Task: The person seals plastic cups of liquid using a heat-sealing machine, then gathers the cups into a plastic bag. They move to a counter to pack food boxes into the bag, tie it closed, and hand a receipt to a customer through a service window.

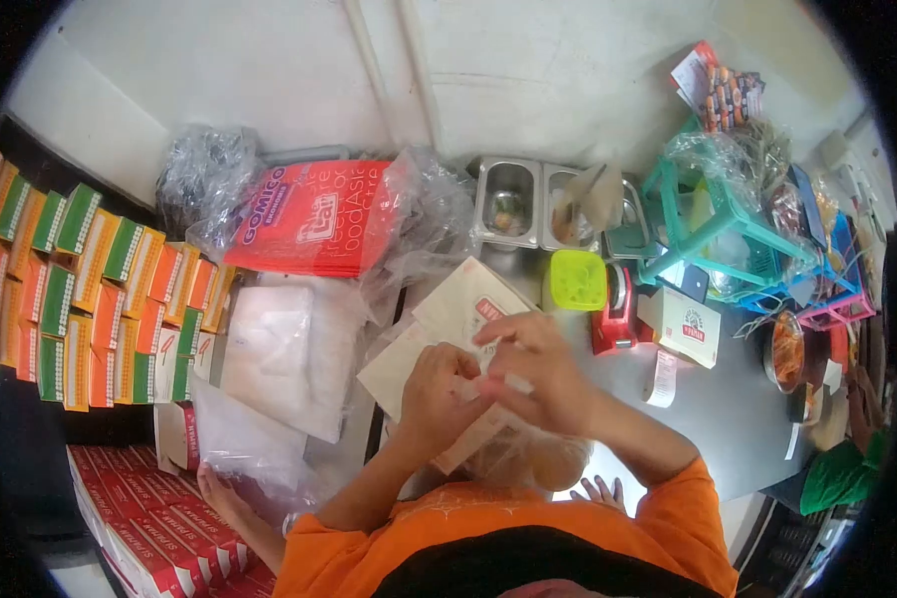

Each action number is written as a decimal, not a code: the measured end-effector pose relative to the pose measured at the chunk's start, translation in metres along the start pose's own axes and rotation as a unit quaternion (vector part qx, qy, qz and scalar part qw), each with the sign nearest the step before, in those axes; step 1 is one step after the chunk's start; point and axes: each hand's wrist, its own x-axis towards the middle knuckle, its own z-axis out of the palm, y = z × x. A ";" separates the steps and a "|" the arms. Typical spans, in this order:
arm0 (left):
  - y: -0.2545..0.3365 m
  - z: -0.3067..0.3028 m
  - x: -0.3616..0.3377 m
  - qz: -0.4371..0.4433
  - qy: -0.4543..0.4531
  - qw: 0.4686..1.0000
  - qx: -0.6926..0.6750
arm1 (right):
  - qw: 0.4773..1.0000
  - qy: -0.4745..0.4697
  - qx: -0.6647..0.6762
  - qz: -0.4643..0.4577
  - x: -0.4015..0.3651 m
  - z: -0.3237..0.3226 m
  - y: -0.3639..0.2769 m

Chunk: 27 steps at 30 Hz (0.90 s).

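Observation:
My left hand [439, 394] is closed, its fingers pinching what looks like the gathered top of a clear plastic bag [493, 444]. Close beside it, my right hand [538, 374] has bent fingers pinched on the same thin plastic. Part of the bag and brownish contents show below my wrists; my hands and forearms hide the rest. Under and behind both hands lie flat paper bags [468, 299] with red print.
Steel food pans [508, 204], a lime-green container [577, 280], a red device [615, 319] and a printed box [683, 326] stand behind and right. Red plastic bags [314, 214] and stacked cartons [95, 289] are left. Other people's hands show at a plastic sheet [244, 439] and near my right elbow.

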 end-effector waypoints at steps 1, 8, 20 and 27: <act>-0.003 0.003 -0.001 0.042 0.023 0.998 0.028 | 1.000 0.002 -0.002 0.002 -0.001 0.004 -0.008; -0.009 -0.004 -0.002 0.036 0.021 0.999 0.028 | 0.994 0.026 0.079 0.076 0.000 0.019 -0.005; -0.025 -0.012 0.003 -0.130 -0.068 0.944 -0.296 | 0.998 -0.015 0.047 0.045 -0.005 0.024 0.017; -0.036 -0.024 -0.002 -0.158 -0.176 0.904 -0.355 | 0.994 0.027 -0.061 -0.092 -0.024 0.031 0.004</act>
